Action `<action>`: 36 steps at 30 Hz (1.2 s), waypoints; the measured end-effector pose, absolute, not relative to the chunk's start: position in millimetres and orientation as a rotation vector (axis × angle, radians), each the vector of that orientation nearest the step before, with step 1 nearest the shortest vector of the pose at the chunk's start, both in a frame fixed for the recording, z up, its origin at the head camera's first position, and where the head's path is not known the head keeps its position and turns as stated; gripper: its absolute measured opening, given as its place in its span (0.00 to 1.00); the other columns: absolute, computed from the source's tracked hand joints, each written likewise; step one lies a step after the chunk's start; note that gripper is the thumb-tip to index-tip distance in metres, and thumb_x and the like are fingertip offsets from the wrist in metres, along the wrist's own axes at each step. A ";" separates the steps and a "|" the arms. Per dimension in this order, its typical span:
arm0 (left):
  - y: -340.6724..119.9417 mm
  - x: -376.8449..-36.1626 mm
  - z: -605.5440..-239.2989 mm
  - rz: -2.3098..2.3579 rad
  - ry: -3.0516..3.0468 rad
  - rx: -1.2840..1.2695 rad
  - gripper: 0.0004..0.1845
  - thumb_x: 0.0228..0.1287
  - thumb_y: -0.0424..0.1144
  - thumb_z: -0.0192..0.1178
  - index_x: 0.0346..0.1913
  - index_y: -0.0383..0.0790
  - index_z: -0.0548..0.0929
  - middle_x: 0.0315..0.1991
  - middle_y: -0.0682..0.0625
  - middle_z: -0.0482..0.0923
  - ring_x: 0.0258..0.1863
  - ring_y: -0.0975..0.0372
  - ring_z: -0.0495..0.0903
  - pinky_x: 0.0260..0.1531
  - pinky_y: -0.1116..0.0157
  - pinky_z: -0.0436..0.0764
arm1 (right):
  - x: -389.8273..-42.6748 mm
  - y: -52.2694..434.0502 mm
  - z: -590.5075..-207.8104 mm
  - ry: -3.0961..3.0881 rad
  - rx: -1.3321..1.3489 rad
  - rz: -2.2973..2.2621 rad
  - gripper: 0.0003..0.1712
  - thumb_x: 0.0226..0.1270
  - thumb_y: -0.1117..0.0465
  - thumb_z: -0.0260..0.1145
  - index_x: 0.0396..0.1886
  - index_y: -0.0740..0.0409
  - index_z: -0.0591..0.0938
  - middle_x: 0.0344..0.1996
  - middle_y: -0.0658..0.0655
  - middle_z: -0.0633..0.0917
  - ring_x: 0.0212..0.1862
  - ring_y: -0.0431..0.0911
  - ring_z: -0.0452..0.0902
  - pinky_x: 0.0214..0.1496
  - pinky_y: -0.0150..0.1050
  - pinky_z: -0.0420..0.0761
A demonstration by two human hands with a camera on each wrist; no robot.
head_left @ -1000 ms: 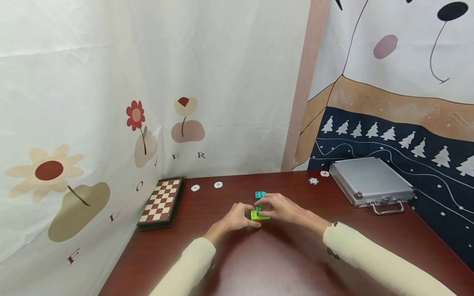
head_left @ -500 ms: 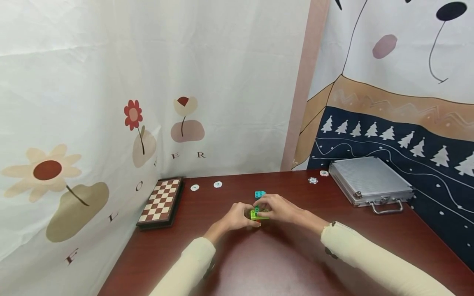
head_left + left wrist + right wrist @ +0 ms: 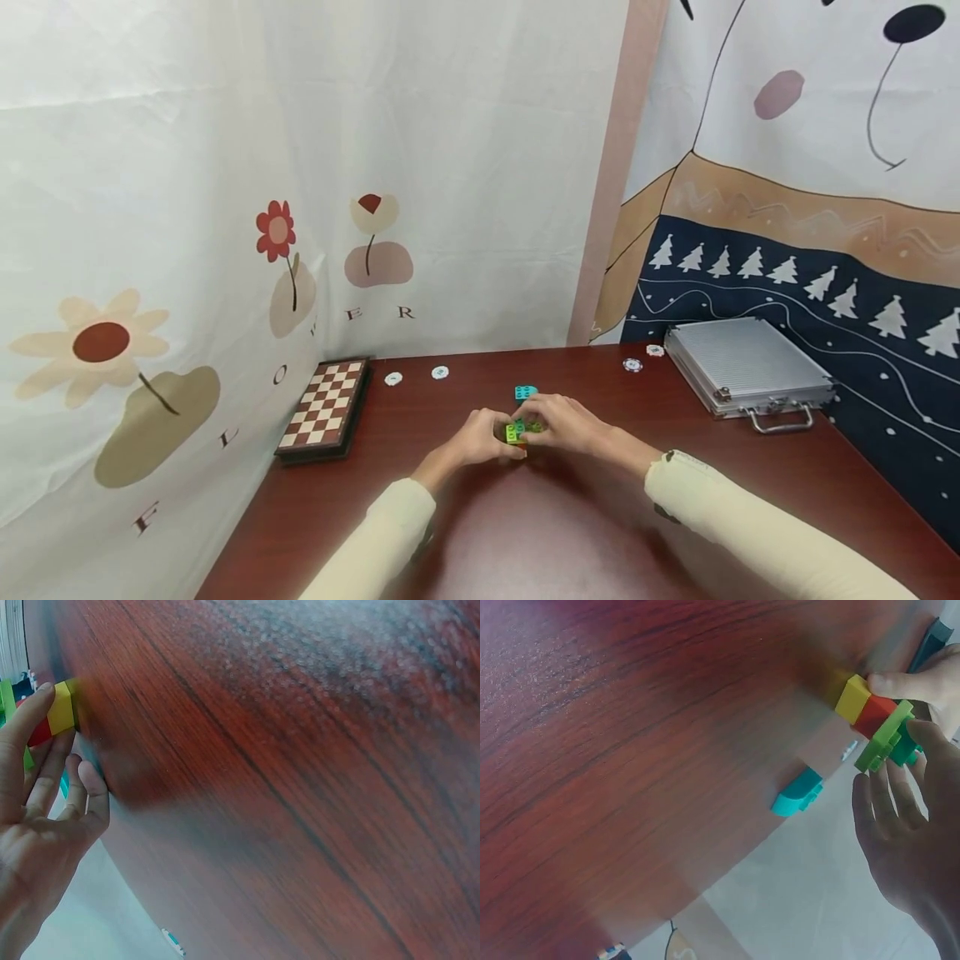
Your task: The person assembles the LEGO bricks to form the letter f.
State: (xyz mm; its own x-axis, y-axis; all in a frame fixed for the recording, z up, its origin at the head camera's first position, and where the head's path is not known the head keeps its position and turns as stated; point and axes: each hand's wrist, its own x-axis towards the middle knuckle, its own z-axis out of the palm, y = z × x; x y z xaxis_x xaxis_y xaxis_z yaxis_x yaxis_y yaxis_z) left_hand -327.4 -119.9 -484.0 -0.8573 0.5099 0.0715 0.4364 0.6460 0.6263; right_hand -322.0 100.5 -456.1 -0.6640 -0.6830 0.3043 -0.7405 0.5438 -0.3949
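Reddish-brown wood-grain table [image 3: 750, 467] fills the lower part of your head view, glossy, set into a corner hung with printed cloth. At your 10 o'clock hangs a white curtain [image 3: 225, 167] printed with flowers and loose brown letters; F, L, O, E and R can be read. At your 2 o'clock hangs a cartoon cloth [image 3: 810, 242] with a navy band of white trees. Your left hand [image 3: 480, 440] and right hand [image 3: 564, 423] meet at 12 o'clock, just above the tabletop, both pinching a small block stack [image 3: 874, 724]: yellow lowest, then red, a lime-green plate and dark green on top. Your left fingers [image 3: 34, 727] grip the yellow and red blocks; your right fingers curl round the green pieces. A turquoise block [image 3: 526, 392] lies just beyond the hands. Farther off sit a folded chessboard [image 3: 324, 410] at 10 o'clock, white chips [image 3: 439, 372] along the far edge, and a ribbed metal case [image 3: 750, 365] at 2 o'clock.
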 end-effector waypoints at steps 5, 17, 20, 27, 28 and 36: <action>-120.9 -328.8 -482.6 0.985 2.761 0.801 0.16 0.55 0.46 0.80 0.44 0.46 0.89 0.26 0.62 0.84 0.26 0.71 0.79 0.31 0.69 0.78 | -323.5 99.1 -460.7 -2.651 1.211 0.769 0.17 0.68 0.55 0.75 0.55 0.51 0.87 0.45 0.47 0.87 0.42 0.39 0.84 0.42 0.33 0.83; -123.4 -327.8 -485.1 0.977 2.739 0.783 0.16 0.57 0.47 0.80 0.45 0.47 0.89 0.21 0.62 0.82 0.23 0.70 0.78 0.28 0.69 0.76 | -327.2 101.9 -459.9 -2.630 1.323 0.977 0.18 0.68 0.59 0.75 0.56 0.56 0.87 0.46 0.50 0.88 0.45 0.46 0.86 0.48 0.44 0.87; -123.8 -326.8 -486.6 0.993 2.723 0.778 0.15 0.57 0.46 0.80 0.44 0.48 0.88 0.21 0.62 0.82 0.22 0.69 0.80 0.29 0.69 0.77 | -329.0 103.1 -458.2 -2.628 1.334 1.005 0.19 0.69 0.59 0.75 0.56 0.58 0.87 0.46 0.51 0.88 0.45 0.44 0.86 0.48 0.40 0.86; -122.7 -328.8 -486.3 0.979 2.765 0.765 0.21 0.54 0.48 0.81 0.47 0.41 0.88 0.21 0.62 0.82 0.25 0.69 0.80 0.35 0.67 0.79 | -345.5 117.2 -446.8 -2.632 1.219 1.020 0.18 0.71 0.59 0.73 0.56 0.61 0.86 0.48 0.60 0.88 0.45 0.44 0.86 0.47 0.37 0.86; -122.6 -329.0 -486.5 0.973 2.772 0.764 0.24 0.54 0.49 0.81 0.49 0.40 0.88 0.22 0.62 0.82 0.27 0.70 0.80 0.37 0.66 0.80 | -348.8 119.8 -445.5 -2.646 1.191 1.022 0.18 0.70 0.59 0.73 0.56 0.61 0.86 0.47 0.60 0.88 0.45 0.44 0.86 0.48 0.37 0.86; -119.5 -328.5 -486.0 0.972 2.762 0.731 0.31 0.54 0.50 0.81 0.57 0.36 0.86 0.25 0.61 0.83 0.30 0.69 0.80 0.43 0.63 0.81 | -377.8 135.6 -447.1 -2.657 1.081 0.992 0.20 0.69 0.62 0.74 0.57 0.64 0.85 0.49 0.60 0.88 0.47 0.47 0.85 0.50 0.44 0.86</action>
State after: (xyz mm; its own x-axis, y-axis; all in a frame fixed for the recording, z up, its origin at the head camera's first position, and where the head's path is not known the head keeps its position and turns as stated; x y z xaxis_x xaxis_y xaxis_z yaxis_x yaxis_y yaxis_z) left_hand -328.5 -119.5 -486.0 -0.8754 0.4815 0.0427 0.4021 0.6764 0.6171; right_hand -377.8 135.6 -447.1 -0.7414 -0.5872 0.3247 -0.6564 0.5342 -0.5328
